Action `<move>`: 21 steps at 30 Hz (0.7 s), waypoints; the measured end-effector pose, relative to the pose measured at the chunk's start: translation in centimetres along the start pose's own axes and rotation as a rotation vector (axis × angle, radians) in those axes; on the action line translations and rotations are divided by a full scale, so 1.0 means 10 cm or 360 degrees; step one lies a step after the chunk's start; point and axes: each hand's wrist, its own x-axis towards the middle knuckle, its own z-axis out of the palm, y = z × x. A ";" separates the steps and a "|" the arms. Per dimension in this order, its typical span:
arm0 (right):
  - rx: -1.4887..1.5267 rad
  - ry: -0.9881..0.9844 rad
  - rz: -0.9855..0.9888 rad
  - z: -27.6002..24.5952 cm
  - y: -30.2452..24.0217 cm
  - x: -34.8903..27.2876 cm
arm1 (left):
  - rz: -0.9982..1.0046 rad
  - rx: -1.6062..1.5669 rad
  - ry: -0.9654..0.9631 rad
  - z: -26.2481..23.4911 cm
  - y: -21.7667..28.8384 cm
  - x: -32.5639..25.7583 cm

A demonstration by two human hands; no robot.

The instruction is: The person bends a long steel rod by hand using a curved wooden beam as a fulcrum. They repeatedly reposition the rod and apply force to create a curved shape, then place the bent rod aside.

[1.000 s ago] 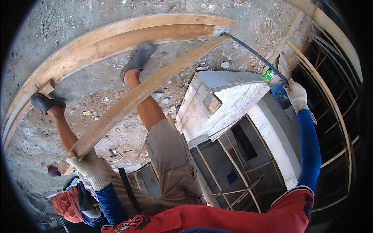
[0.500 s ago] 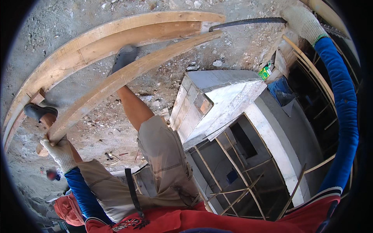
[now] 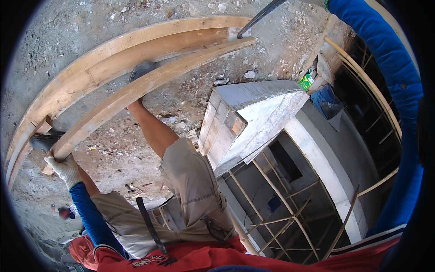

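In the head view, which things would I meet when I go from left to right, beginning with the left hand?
Left gloved hand → grey shoe on the right foot → dark bar → green packet → blue bag-like item → blue right sleeve.

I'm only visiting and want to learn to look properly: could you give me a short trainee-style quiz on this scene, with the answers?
1. Multiple choice: where does the left grip hold the nearer wooden beam?
A) at its far end
B) at mid-length
C) close to its near end

2. True or false: the dark bar runs out of the picture at the lower edge.

3. Fill in the colour: the long right sleeve is ____.

Key:
1. C
2. False; it runs out at the upper edge.
3. Blue
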 end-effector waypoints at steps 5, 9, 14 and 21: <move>0.0303 -0.0376 0.0256 -0.06 -0.01 0.47 | -0.0042 -0.0163 0.0033 -0.06 0.12 -0.33; 0.0088 -0.0365 0.0029 0.23 0.29 0.68 | 0.0081 0.0003 0.0117 0.14 0.23 -0.78; -0.0002 -0.0318 0.0080 0.14 0.26 1.05 | 0.0066 -0.0122 0.0139 0.09 0.22 -0.90; -0.0007 -0.0265 0.0202 0.07 0.11 1.32 | 0.0010 -0.0207 0.0135 -0.20 0.07 -0.83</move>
